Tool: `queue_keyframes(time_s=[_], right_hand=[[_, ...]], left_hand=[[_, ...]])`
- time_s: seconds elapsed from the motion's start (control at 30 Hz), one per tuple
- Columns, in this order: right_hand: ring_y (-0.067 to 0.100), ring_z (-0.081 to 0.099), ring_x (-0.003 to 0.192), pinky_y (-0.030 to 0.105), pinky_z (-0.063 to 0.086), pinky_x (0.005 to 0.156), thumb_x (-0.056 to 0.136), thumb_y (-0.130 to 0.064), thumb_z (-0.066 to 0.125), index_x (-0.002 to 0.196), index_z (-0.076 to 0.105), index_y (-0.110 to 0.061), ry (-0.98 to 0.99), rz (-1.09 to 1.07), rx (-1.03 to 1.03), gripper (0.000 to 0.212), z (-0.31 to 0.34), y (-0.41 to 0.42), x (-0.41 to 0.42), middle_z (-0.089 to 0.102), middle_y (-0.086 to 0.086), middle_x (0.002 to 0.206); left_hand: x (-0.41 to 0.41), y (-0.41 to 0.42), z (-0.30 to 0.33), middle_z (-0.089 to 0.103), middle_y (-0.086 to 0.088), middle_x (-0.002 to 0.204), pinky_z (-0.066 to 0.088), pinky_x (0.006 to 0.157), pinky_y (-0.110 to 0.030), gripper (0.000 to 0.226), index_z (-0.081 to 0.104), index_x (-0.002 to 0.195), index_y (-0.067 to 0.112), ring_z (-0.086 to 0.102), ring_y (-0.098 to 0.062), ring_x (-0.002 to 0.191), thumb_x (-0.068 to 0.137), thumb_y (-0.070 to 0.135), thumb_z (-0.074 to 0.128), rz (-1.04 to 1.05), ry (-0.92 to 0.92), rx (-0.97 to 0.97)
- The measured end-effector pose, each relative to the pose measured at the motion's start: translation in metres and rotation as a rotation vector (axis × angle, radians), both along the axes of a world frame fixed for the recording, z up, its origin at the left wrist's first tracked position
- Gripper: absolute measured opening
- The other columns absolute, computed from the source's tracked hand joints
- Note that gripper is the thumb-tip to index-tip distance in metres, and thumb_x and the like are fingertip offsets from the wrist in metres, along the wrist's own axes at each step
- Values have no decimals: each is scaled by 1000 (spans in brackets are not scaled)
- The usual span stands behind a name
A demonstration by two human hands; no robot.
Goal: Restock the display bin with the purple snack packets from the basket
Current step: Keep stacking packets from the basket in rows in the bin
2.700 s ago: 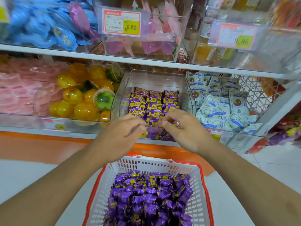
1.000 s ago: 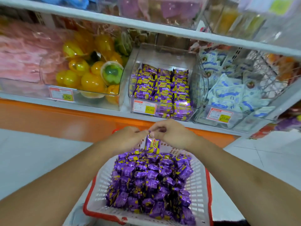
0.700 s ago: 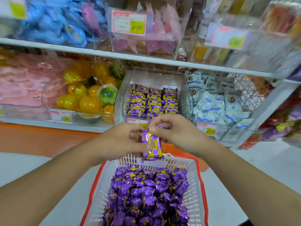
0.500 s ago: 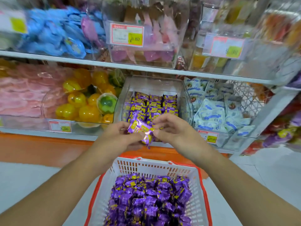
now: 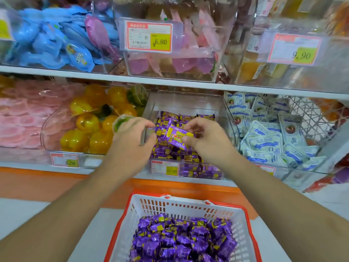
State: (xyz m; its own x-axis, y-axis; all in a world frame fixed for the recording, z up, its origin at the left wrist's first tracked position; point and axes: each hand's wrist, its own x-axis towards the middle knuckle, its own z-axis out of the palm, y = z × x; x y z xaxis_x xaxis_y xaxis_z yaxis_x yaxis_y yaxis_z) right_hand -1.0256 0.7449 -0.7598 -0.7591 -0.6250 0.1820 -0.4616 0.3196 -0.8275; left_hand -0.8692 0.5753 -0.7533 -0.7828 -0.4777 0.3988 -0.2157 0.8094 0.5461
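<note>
hands: right hand (image 5: 205, 140) and left hand (image 5: 130, 138) pinch one purple packet (image 5: 175, 137) at its ends, tilted, over the clear bin (image 5: 187, 103) | bin: rows of purple packets, price tag (image 5: 164, 168) on front | basket (image 5: 243, 229): white with red rim, below, heaped with packets | neighbours: yellow jelly cups (image 5: 88, 129) left, white-blue sachets (image 5: 268, 137) right

A purple-and-yellow snack packet (image 5: 174, 137), tilted, sits mid-frame above the clear display bin (image 5: 186, 103), seemingly pinched. More packets (image 5: 181, 241) fill the white basket (image 5: 243, 229), bottom centre.
</note>
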Motion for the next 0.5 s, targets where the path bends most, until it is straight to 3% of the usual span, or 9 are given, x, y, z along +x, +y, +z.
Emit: queue_keyframes(time_s=[0.1, 0.27, 0.43, 0.5], right_hand=[[5, 68, 92, 40, 56, 91, 80, -23, 87, 90, 71, -30, 19, 71, 102, 20, -19, -25, -9, 73, -12, 91], [5, 65, 90, 22, 49, 77, 81, -31, 87, 92, 72, -29, 144, 200, 283, 19, -28, -41, 3, 71, -14, 92], [10, 65, 85, 27, 50, 78, 91, -26, 77, 93, 79, -24, 195, 255, 339, 4, -24, -38, 7, 74, -8, 88], [9, 62, 89, 26, 46, 80, 98, -23, 68, 103, 80, -26, 190, 251, 334, 13, -22, -37, 4, 74, -9, 100]], left_hand=[[-6, -11, -13, 60, 7, 136, 31, 111, -28, 40, 68, 125, 20, 47, -14, 130, 98, 38, 45, -20, -78, -105], [-6, -17, -18, 58, 6, 139, 14, 107, -4, 28, 68, 127, 17, 41, -7, 131, 105, 24, 53, -35, -38, -118], [-4, -17, -21, 55, 8, 143, 19, 111, -15, 30, 65, 131, 21, 39, -7, 135, 103, 23, 55, -48, -41, -91], [-3, -17, -21, 53, 10, 145, 21, 112, -20, 31, 63, 133, 23, 37, -6, 137, 104, 25, 54, -46, -43, -63]])
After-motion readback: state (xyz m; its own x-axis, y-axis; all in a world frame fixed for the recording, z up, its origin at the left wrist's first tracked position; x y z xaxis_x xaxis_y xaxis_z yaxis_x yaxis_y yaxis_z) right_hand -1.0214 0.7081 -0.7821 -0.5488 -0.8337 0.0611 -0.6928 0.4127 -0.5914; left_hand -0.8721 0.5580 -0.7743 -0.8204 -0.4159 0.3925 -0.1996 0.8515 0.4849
